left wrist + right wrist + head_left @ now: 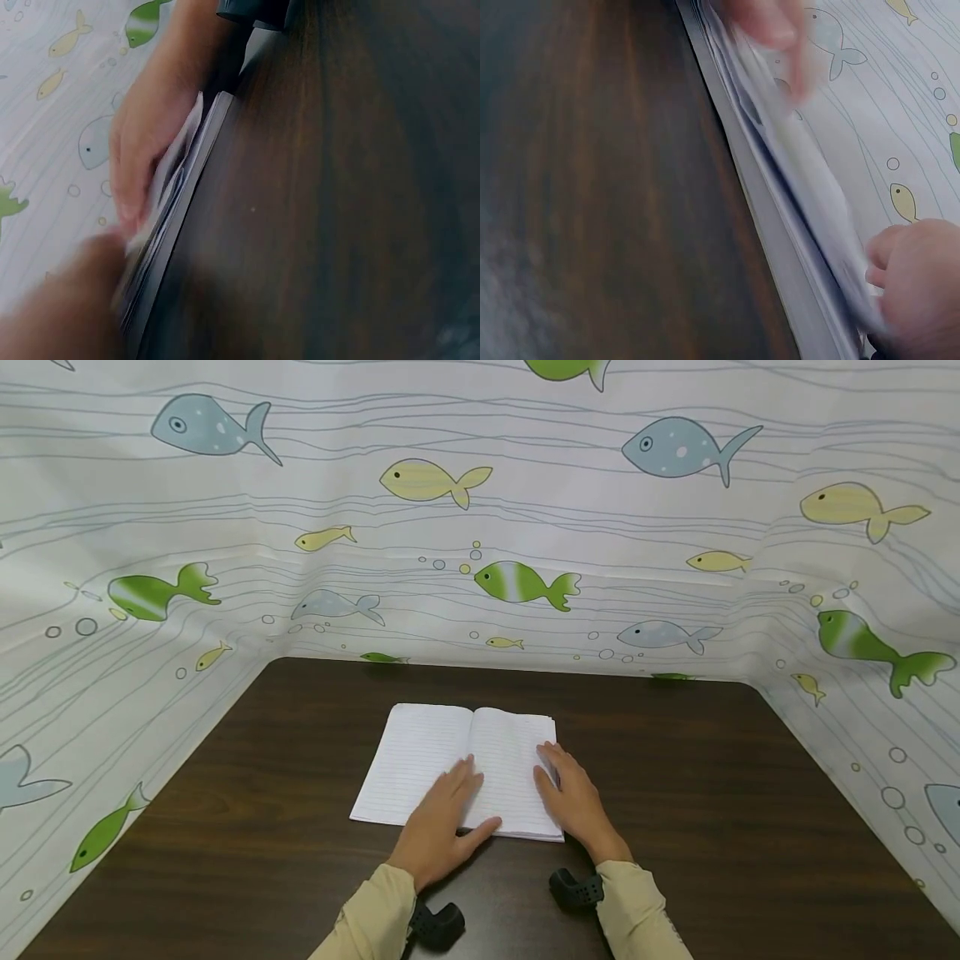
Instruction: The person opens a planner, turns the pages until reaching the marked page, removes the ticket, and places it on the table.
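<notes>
An open notebook [427,752] with ruled white pages lies on the dark wooden table. My left hand [442,827] is over the lower middle of it, fingers extended across the fold and the thumb spread toward the right page. At the right page's outer edge is my right hand [577,797], its fingertips on the paper and its thumb apart from the fingers. The left wrist view catches the notebook's page edges [172,202] from the side, with slight gaps between the leaves. In the right wrist view, the near page edges [802,217] look slightly raised, and the left hand is blurred.
Dark wood tabletop [712,793] surrounds the notebook. A white fish-patterned sheet [420,593] stands behind the table and along both sides. Black devices [438,927] are strapped at both wrists, below tan sleeves.
</notes>
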